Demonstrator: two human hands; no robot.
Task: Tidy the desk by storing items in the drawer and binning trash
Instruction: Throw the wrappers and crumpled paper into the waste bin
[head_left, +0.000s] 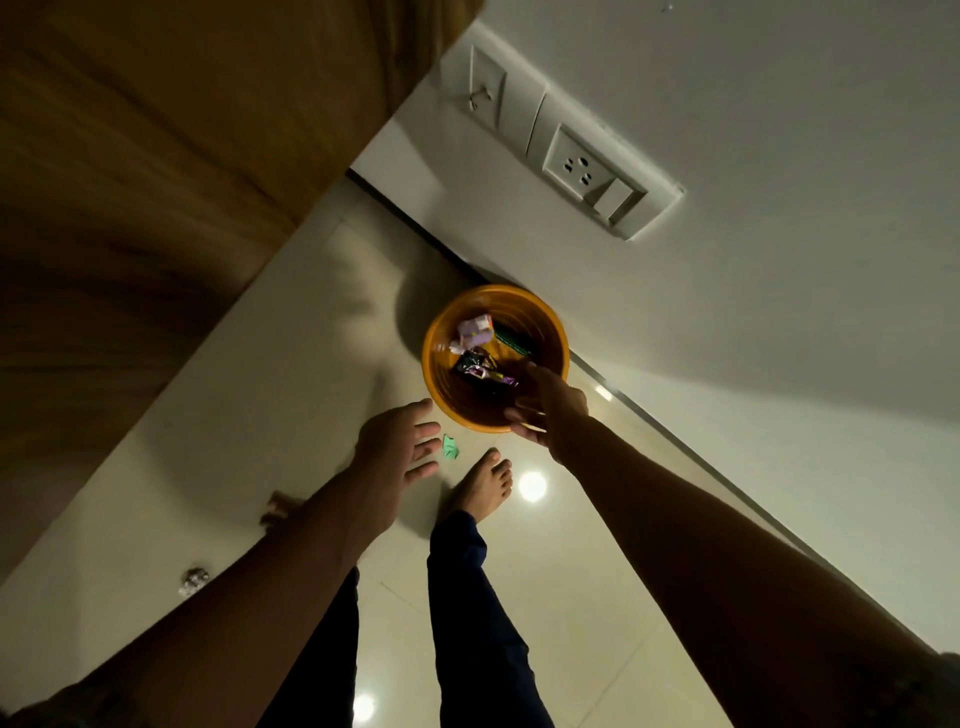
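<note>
An orange bin (436, 374) stands on the floor by the wall. Inside it lie a pale purple wrapper (475, 330), slightly blurred, a dark shiny wrapper (475, 366) and a green strip (511, 340). My right hand (553, 408) hovers over the bin's near rim with its fingers loosely spread downward and nothing visible in them. Just left of the bin, my left hand (397, 447) is held out with straight, spread fingers and holds nothing. A small green paper scrap (450, 448) lies on the floor between my left hand and the bin.
A crumpled foil ball (195, 579) lies on the tiled floor at the lower left. A wooden desk panel (156, 182) fills the left side. The white wall (779, 312) with a socket plate (587, 174) runs along the right. My bare feet stand just before the bin.
</note>
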